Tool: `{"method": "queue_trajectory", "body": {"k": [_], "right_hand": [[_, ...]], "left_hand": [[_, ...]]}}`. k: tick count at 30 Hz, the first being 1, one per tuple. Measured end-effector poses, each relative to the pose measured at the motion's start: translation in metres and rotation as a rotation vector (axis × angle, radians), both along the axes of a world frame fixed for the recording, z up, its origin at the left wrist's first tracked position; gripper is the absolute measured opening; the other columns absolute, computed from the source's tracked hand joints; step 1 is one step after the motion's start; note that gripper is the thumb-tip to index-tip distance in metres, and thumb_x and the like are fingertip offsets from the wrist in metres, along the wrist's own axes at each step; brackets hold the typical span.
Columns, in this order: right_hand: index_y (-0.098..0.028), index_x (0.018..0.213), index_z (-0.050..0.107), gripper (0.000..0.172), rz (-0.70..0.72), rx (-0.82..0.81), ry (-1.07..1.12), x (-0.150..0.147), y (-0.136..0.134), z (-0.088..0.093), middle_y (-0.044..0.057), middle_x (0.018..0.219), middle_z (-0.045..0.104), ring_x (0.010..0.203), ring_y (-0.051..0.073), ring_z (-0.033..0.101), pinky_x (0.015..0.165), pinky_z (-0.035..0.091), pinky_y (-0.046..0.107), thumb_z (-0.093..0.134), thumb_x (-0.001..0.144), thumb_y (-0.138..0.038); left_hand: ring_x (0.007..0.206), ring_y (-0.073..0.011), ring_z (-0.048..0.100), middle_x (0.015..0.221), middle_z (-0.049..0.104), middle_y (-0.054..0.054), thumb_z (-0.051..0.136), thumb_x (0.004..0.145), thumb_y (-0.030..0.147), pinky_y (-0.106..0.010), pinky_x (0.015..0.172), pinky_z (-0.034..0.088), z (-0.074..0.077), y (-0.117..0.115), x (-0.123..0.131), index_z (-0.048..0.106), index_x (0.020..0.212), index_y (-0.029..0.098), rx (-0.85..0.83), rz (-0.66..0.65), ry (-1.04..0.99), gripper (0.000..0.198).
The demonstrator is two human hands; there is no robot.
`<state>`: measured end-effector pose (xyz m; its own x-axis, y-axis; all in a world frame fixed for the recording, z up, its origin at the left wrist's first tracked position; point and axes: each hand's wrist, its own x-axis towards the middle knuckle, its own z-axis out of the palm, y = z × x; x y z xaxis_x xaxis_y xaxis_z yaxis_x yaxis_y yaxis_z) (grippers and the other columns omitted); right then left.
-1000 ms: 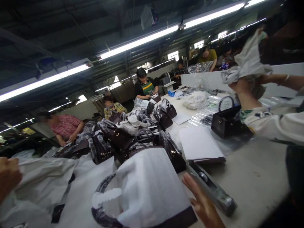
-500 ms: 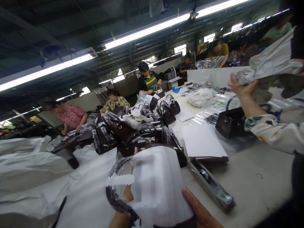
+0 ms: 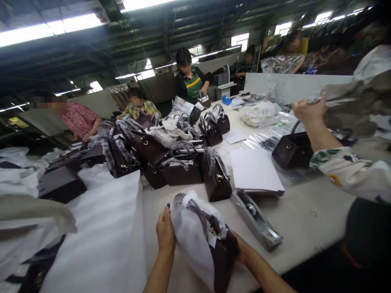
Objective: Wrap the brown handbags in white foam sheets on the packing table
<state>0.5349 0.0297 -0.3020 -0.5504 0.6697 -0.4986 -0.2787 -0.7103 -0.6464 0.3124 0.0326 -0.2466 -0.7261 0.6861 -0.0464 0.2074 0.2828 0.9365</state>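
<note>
A dark brown handbag (image 3: 224, 254) is held between my two hands over the near part of the table. White foam wrap (image 3: 191, 236) covers its left side and top, and its wrapped handles poke up through the middle. A gold clasp and a small white tag show on the bag. My left hand (image 3: 165, 230) grips the far left edge, fingers partly behind the wrap. My right hand (image 3: 241, 248) presses against the bag's right side, its fingers mostly hidden behind it.
Brown handbags (image 3: 181, 169) with plastic-wrapped handles crowd the table beyond. White foam sheets (image 3: 100, 232) lie at left. A grey tape dispenser (image 3: 256, 221) and a stack of white paper (image 3: 255, 171) stand right. A co-worker's hand (image 3: 310, 110) holds wrapping at far right; other people work behind.
The handbag has been turned, so its handles now point up and its dark side and clasp show. My left hand has come into view at its left edge. The camera view has tilted down.
</note>
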Motion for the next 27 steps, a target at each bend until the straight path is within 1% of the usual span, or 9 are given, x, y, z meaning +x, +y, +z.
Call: {"method": "queue_trajectory", "body": {"k": [2, 4, 5, 7, 9, 11, 13, 19, 27], "right_hand": [[-0.011, 0.093, 0.065, 0.049, -0.127, 0.09, -0.127, 0.009, 0.009, -0.005, 0.013, 0.094, 0.065, 0.096, 0.026, 0.059, 0.091, 0.043, 0.04, 0.052, 0.077, -0.055], [-0.015, 0.099, 0.062, 0.041, -0.314, 0.267, -0.301, 0.022, 0.009, -0.003, 0.01, 0.109, 0.059, 0.111, 0.025, 0.048, 0.101, 0.032, 0.039, 0.055, 0.078, -0.049], [-0.017, 0.101, 0.062, 0.035, -0.412, 0.422, -0.417, 0.029, 0.004, 0.0, 0.009, 0.112, 0.056, 0.114, 0.024, 0.045, 0.103, 0.029, 0.039, 0.056, 0.079, -0.043], [-0.021, 0.105, 0.061, 0.025, -0.545, 0.833, -0.649, 0.038, -0.01, 0.012, 0.008, 0.109, 0.054, 0.109, 0.022, 0.047, 0.099, 0.033, 0.039, 0.053, 0.083, -0.03], [-0.023, 0.112, 0.058, 0.03, -0.538, 1.231, -0.792, 0.041, -0.025, 0.024, 0.008, 0.1, 0.053, 0.096, 0.02, 0.051, 0.086, 0.042, 0.037, 0.048, 0.084, -0.02], [-0.023, 0.116, 0.056, 0.034, -0.433, 1.42, -0.836, 0.037, -0.034, 0.033, 0.007, 0.091, 0.051, 0.087, 0.019, 0.052, 0.074, 0.045, 0.034, 0.049, 0.083, -0.016], [-0.022, 0.113, 0.057, 0.032, -0.371, 1.475, -0.855, 0.03, -0.036, 0.035, 0.006, 0.085, 0.05, 0.08, 0.018, 0.051, 0.068, 0.045, 0.033, 0.051, 0.082, -0.017], [-0.02, 0.104, 0.057, 0.023, -0.372, 1.508, -0.833, 0.023, -0.033, 0.029, 0.004, 0.079, 0.05, 0.075, 0.018, 0.05, 0.066, 0.043, 0.034, 0.05, 0.082, -0.016], [-0.021, 0.106, 0.052, 0.024, -0.322, 1.511, -0.807, 0.019, -0.034, 0.031, 0.006, 0.086, 0.054, 0.083, 0.02, 0.052, 0.079, 0.042, 0.042, 0.052, 0.082, -0.017]], "left_hand": [[0.064, -0.0184, 0.053, 0.063, 0.058, 0.0, 0.041, 0.078, 0.062, -0.03, 0.058, 0.041, -0.016, -0.01, -0.001, 0.06, 0.076, 0.016, -0.029, 0.04, -0.016, 0.05], [0.063, -0.0185, 0.051, 0.062, 0.055, 0.001, 0.04, 0.078, 0.062, -0.031, 0.059, 0.039, -0.028, -0.02, -0.001, 0.058, 0.076, 0.016, -0.058, 0.085, -0.013, 0.05], [0.064, -0.0185, 0.05, 0.062, 0.054, 0.001, 0.04, 0.078, 0.063, -0.031, 0.06, 0.038, -0.031, -0.024, 0.0, 0.058, 0.076, 0.016, -0.07, 0.1, -0.011, 0.05], [0.066, -0.0189, 0.05, 0.064, 0.054, 0.001, 0.039, 0.077, 0.064, -0.031, 0.062, 0.038, -0.035, -0.03, 0.001, 0.058, 0.077, 0.017, -0.088, 0.108, -0.013, 0.05], [0.069, -0.0196, 0.051, 0.067, 0.055, 0.001, 0.038, 0.077, 0.064, -0.031, 0.063, 0.039, -0.036, -0.034, 0.001, 0.058, 0.079, 0.017, -0.099, 0.109, -0.018, 0.051], [0.071, -0.0203, 0.052, 0.07, 0.057, -0.001, 0.038, 0.077, 0.065, -0.032, 0.064, 0.039, -0.036, -0.036, 0.001, 0.058, 0.08, 0.017, -0.108, 0.11, -0.02, 0.052], [0.073, -0.0207, 0.053, 0.073, 0.058, -0.001, 0.037, 0.077, 0.065, -0.032, 0.065, 0.039, -0.037, -0.038, 0.0, 0.058, 0.082, 0.017, -0.11, 0.108, -0.022, 0.053], [0.077, -0.0213, 0.056, 0.079, 0.062, -0.002, 0.037, 0.078, 0.064, -0.033, 0.07, 0.043, -0.039, -0.04, -0.001, 0.059, 0.088, 0.019, -0.105, 0.099, -0.028, 0.052], [0.081, -0.0232, 0.058, 0.081, 0.063, -0.002, 0.037, 0.078, 0.064, -0.035, 0.073, 0.044, -0.038, -0.039, -0.001, 0.061, 0.09, 0.018, -0.128, 0.097, -0.016, 0.053]]}}
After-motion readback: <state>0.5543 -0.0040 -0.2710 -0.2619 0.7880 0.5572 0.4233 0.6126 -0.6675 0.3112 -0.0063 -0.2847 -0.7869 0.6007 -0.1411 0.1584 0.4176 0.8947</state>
